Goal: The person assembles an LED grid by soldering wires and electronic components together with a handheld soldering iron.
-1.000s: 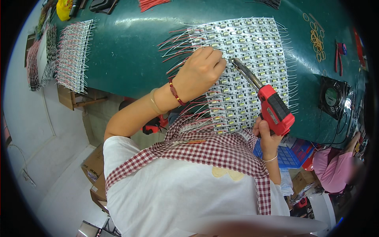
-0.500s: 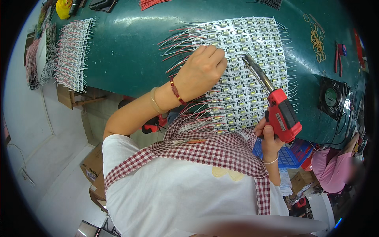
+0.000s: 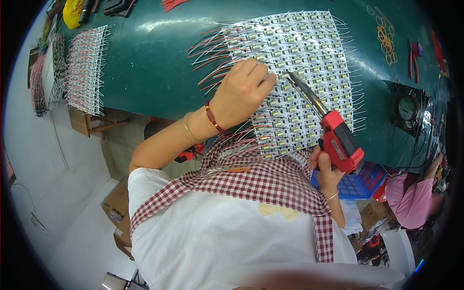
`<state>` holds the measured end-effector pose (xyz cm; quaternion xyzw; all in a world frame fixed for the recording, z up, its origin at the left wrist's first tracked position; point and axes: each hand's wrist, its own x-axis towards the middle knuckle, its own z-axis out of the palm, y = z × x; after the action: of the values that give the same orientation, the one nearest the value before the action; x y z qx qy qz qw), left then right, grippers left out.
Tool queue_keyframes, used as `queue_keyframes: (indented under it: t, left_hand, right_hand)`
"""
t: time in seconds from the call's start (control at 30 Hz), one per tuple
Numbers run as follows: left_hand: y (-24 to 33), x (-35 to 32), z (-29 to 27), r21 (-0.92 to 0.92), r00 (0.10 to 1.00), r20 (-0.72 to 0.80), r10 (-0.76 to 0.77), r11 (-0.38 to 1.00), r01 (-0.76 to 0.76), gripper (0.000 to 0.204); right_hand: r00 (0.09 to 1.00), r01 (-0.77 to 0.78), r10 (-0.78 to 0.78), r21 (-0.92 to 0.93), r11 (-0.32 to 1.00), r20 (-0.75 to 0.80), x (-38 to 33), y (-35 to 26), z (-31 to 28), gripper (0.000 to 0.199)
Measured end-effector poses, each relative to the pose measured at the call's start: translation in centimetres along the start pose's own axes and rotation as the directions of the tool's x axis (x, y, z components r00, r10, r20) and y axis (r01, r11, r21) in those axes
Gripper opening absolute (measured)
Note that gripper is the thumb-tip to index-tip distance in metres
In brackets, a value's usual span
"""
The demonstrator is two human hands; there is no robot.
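Note:
A large panel of small white circuit modules (image 3: pixel 309 63) with red and white wire leads lies on the green table (image 3: pixel 154 63). My left hand (image 3: pixel 241 89) rests on the panel's left part, fingers curled and pressing on the modules. My right hand (image 3: pixel 326 169) grips the handle of a red soldering gun (image 3: pixel 333 135) near the table's front edge. The gun's dark metal tip (image 3: pixel 290 76) touches the panel just right of my left fingers.
A second batch of wired modules (image 3: pixel 84 67) lies at the table's left. Rubber bands (image 3: pixel 384 36) and a small black fan (image 3: pixel 408 108) are at the right. A blue crate (image 3: pixel 357 181) and cardboard boxes (image 3: pixel 116 212) sit below. A person in pink (image 3: pixel 411 198) is at the right.
The soldering gun has shifted right and slightly down along the panel, its tip staying on the modules. My left hand has stayed almost in place.

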<state>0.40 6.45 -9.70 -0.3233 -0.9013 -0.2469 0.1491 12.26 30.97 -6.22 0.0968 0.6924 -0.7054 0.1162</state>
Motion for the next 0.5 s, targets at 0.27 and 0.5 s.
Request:
queue_keyframes:
  t: [0.27,0.5]
  left_hand:
    - [0.0,0.0,0.1,-0.022,1.000,0.021,0.003,1.000,-0.003,0.026]
    - [-0.2,0.1,0.0,-0.058,0.999,0.038,0.001,0.998,0.001,0.022]
  right_hand:
    - [1.000,0.020,-0.016,-0.163,0.986,0.025,-0.5,1.7,-0.8,0.037]
    - [1.000,0.004,-0.010,-0.236,0.972,-0.027,-0.4,1.7,-0.4,0.031]
